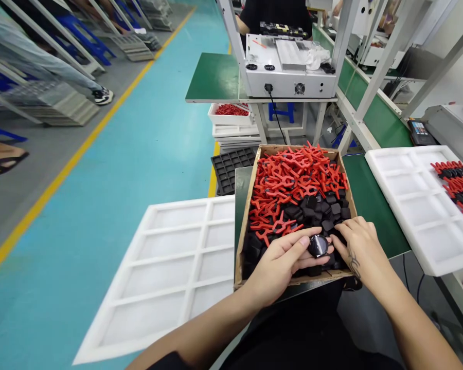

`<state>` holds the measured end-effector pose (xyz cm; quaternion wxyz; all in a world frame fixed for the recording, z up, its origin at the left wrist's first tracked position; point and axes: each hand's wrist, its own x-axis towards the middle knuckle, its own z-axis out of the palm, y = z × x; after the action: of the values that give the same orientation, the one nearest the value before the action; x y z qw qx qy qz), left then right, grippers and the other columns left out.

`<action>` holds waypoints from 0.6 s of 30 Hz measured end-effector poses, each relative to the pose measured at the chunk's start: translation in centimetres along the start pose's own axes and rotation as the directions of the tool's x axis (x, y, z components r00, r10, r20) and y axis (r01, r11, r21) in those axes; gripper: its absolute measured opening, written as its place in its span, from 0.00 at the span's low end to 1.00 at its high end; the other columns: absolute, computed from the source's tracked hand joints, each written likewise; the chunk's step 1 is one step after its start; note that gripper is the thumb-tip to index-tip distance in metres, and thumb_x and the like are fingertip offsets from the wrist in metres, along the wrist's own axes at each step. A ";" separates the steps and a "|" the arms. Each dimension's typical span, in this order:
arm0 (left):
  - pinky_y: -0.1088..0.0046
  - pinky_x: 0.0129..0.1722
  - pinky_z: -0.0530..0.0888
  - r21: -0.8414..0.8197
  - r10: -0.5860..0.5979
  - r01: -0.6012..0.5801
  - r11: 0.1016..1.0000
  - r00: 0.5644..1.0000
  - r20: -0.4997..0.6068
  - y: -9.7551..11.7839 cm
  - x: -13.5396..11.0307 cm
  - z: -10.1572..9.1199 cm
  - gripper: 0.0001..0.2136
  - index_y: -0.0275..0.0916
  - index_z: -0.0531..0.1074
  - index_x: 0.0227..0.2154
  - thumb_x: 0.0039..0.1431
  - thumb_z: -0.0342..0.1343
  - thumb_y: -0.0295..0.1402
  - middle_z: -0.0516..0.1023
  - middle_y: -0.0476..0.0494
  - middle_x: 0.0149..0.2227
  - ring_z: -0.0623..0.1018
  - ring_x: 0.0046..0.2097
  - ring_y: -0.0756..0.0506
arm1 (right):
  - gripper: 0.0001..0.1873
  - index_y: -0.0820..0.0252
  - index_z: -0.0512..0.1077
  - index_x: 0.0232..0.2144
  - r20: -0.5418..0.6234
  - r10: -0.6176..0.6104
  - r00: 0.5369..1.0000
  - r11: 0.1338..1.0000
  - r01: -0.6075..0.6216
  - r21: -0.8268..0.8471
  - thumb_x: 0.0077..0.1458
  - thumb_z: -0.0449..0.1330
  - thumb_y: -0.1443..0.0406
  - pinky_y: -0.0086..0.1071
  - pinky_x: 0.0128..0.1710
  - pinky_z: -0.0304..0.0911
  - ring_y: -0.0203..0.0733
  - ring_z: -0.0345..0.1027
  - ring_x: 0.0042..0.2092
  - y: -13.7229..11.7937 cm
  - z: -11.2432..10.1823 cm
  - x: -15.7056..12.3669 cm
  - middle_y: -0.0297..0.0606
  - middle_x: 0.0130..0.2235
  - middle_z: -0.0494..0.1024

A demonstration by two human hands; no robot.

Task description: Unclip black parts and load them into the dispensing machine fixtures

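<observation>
A round black watch case (318,246) with a glossy face lies in my left hand (280,259), held between thumb and fingers over the front of a cardboard box (239,257). Just to its right is my right hand (359,244), fingers curled down over the black pieces, the thumb close to the watch case. Whatever those fingertips hold, if anything, is hidden. Red plastic spring clamps (289,177) are heaped in the back and left of the box. Small black blocks (324,208) fill its front and right.
A white partitioned tray (195,252) is at left, low beside the box. Another white tray (405,172) at right bears rows of red clamps with black parts. Behind stands a white machine (289,90) on a green table (212,77). Black trays (231,167) sit behind the box.
</observation>
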<state>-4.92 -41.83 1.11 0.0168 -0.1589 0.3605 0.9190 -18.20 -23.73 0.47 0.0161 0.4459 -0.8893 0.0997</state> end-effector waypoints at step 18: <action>0.50 0.59 0.81 -0.052 -0.007 0.008 0.999 1.000 0.022 -0.4 -0.2 -0.2 0.22 0.38 0.84 0.54 0.61 0.73 0.44 0.88 0.38 0.47 0.87 0.50 0.35 | 0.14 0.52 0.76 0.52 -0.397 0.010 0.918 0.862 0.193 0.468 0.66 0.69 0.68 0.47 0.49 0.73 0.51 0.76 0.49 -2.3 -2.9 -2.1 0.42 0.47 0.84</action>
<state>-4.65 -41.65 0.74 0.0199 -0.1507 0.3358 0.9296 -15.28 -22.91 3.50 0.0801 0.4488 -0.7897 0.4105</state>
